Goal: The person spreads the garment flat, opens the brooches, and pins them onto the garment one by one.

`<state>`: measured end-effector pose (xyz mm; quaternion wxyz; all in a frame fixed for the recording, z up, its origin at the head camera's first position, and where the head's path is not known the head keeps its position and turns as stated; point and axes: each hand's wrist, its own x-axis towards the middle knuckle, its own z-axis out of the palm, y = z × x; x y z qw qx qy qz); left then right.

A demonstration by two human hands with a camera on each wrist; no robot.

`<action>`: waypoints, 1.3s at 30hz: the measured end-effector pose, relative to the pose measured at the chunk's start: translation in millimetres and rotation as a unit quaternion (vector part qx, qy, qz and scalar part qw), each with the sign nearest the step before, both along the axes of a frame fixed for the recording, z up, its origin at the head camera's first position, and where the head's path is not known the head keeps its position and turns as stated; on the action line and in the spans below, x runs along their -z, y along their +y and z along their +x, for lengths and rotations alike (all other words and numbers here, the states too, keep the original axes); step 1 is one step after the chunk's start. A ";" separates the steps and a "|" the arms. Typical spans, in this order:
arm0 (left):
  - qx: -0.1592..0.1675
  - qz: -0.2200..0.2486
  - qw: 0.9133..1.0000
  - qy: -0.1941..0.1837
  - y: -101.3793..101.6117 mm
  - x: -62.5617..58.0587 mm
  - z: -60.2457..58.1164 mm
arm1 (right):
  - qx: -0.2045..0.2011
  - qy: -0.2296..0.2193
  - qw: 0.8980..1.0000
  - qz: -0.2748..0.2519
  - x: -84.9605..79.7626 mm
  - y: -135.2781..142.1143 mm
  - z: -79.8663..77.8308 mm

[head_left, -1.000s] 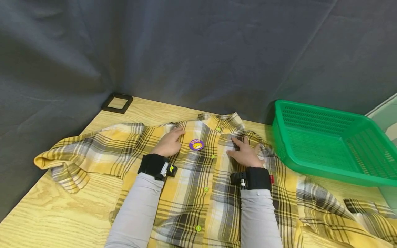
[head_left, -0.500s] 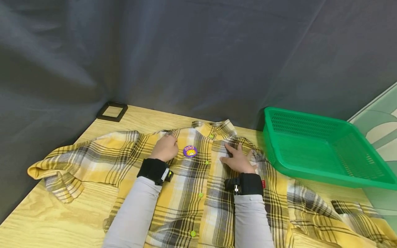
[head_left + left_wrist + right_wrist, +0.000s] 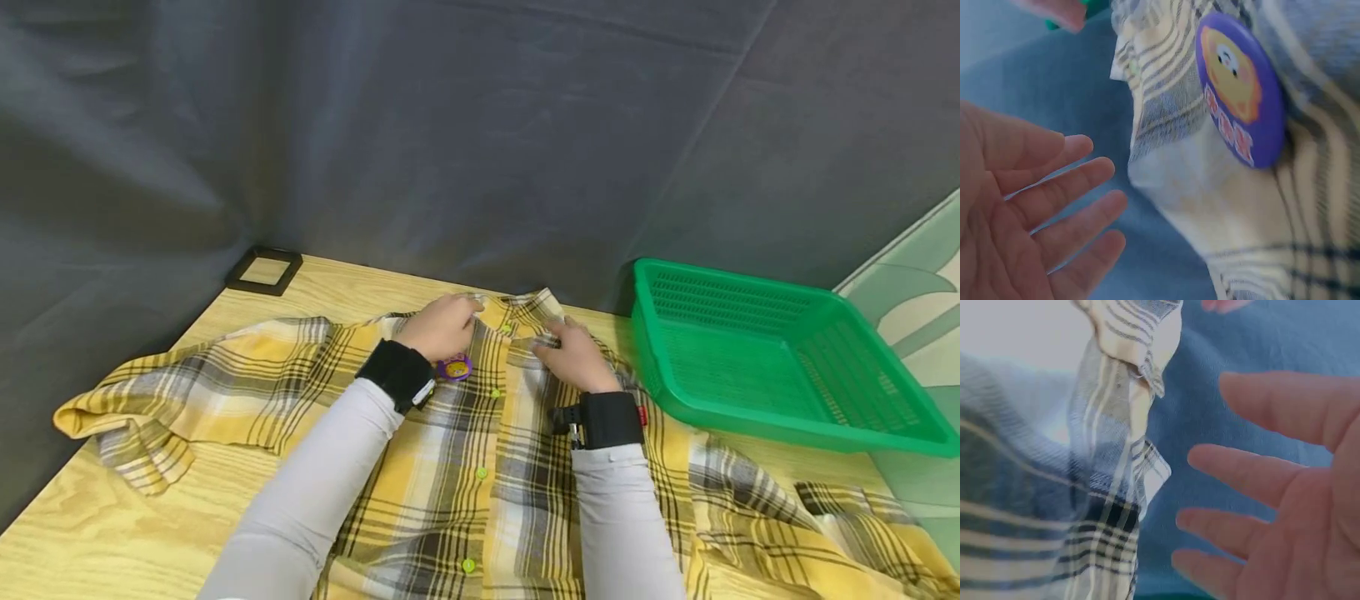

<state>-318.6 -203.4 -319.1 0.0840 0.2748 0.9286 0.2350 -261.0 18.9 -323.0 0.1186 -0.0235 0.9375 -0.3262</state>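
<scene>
A yellow, grey and white plaid shirt [image 3: 442, 500] lies spread front-up on the wooden table, sleeves out to both sides. Down its front runs a row of green buttons [image 3: 482, 473]. A purple badge [image 3: 1266, 125] with a cartoon face sits on the chest, partly behind the left wrist in the head view. My left hand [image 3: 444, 327] is over the shoulder beside the collar [image 3: 536, 307]; the left wrist view shows its fingers relaxed, with nothing in them. On the collar's other side is my right hand [image 3: 576, 358], its fingers [image 3: 1241, 472] spread and apart from the cloth.
A green plastic basket [image 3: 757, 429] stands at the back right, close to the shirt's shoulder and sleeve. At the table's far left corner lies a black square frame [image 3: 238, 273]. A dark curtain [image 3: 450, 150] hangs behind the table.
My left hand has moved right from the shoulder toward the collar, its forearm now slanting more. The right hand has shifted slightly up toward the collar, its fingers less spread in the head view.
</scene>
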 end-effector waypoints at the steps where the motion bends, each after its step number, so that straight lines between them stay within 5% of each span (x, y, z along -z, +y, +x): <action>1: 0.013 -0.008 1.000 -0.007 2.9 -0.7 -3.3 | -0.007 0.001 1.000 -0.004 -0.6 0.2 -4.1; 9: 0.065 -0.017 0.993 -0.098 12.3 13.4 -28.7 | -0.068 -0.044 0.997 0.012 12.0 4.8 -29.0; 12: 0.074 -0.047 0.994 -0.072 14.0 21.7 -35.5 | -0.082 -0.071 0.994 0.021 18.8 4.9 -33.1; 18: 0.043 -0.117 0.991 -0.051 23.2 15.7 -30.0 | -0.069 -0.085 0.994 0.030 19.6 0.1 -42.3; 24: 0.025 -0.170 0.982 -0.083 30.1 18.5 -42.0 | -0.066 -0.115 0.986 0.102 17.8 -3.7 -51.3; 28: 0.027 -0.183 0.976 -0.119 29.7 13.9 -50.0 | -0.078 -0.131 0.974 0.168 15.6 -7.4 -51.4; 33: 0.049 -0.190 0.973 -0.121 26.5 14.5 -61.5 | -0.098 -0.118 0.964 0.216 17.4 -18.3 -55.7; 39: 0.059 -0.182 0.978 -0.083 24.5 28.9 -67.1 | -0.078 -0.103 0.970 0.204 26.7 -13.8 -64.0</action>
